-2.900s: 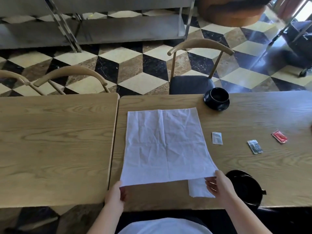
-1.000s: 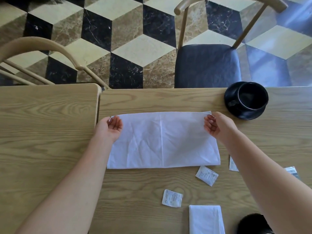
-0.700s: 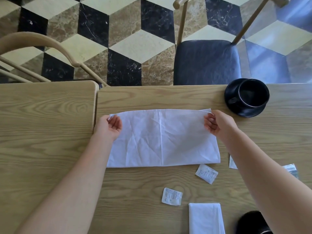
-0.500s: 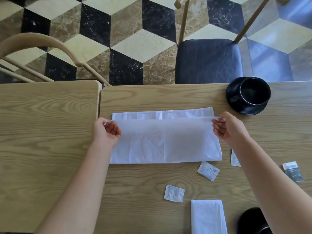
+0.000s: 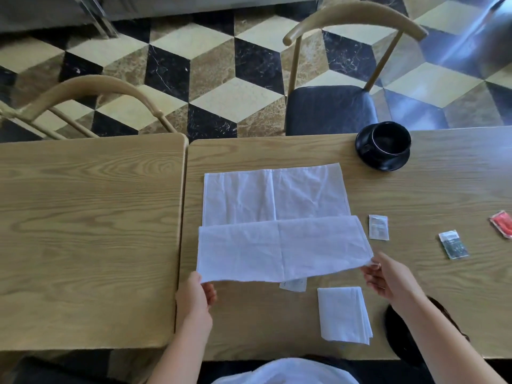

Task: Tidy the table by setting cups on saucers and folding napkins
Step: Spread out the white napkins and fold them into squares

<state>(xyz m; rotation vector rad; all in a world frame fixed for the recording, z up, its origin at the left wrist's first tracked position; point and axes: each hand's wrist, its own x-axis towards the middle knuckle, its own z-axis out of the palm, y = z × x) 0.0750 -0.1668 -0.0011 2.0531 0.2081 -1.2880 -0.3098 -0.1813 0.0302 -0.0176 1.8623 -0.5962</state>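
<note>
Two wooden tables pushed together, a narrow seam between them; the left surface (image 5: 88,231) bare, the right surface (image 5: 432,200) carrying everything. Open wood between the large napkin (image 5: 274,195) and the far edge, also between the napkin and the seam on its left. To the right of the napkin, just beside its edge, a white sachet (image 5: 378,227); farther right a grey sachet (image 5: 453,244) and a red sachet (image 5: 502,224) near the frame border, well apart from the cloth.

Near half of the large napkin lifted off the surface and stretched flat between both hands, far half lying on the wood. Left hand (image 5: 195,299) pinching the near left corner, fingers (image 5: 209,291) curled under the cloth. Right hand (image 5: 388,275) pinching the near right corner, thumb on top.

A folded napkin (image 5: 343,314) lying near the front edge, between the two hands, touching neither. Another small packet (image 5: 293,284) half hidden under the lifted cloth.

Black cup (image 5: 390,139) standing on a black saucer (image 5: 383,162) near the far edge. A second black dish (image 5: 399,336) at the front edge, mostly hidden by the right forearm.
</note>
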